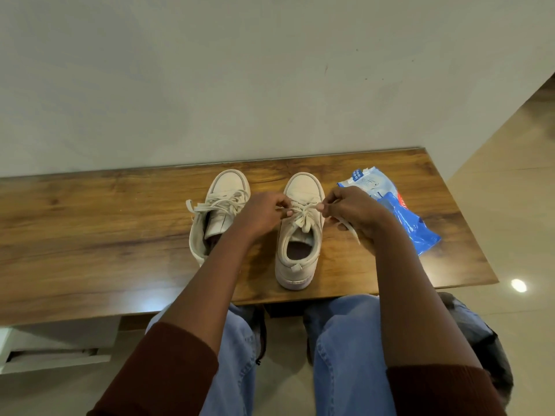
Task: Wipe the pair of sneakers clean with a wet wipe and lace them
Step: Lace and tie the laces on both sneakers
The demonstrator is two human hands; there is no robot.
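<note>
Hands: left [264, 216], right [351, 210] pinch lace [303, 213] | sneaker [300, 232] toe toward wall

Wood table [90, 235]: 2 sneakers [295, 253], wipes pkt [399, 211]

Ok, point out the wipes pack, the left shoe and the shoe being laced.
Wipes pack [399, 217], head view, blue middle.
Left shoe [229, 183], head view, toe cap.
Laced shoe [303, 186], head view, toe cap.
</note>
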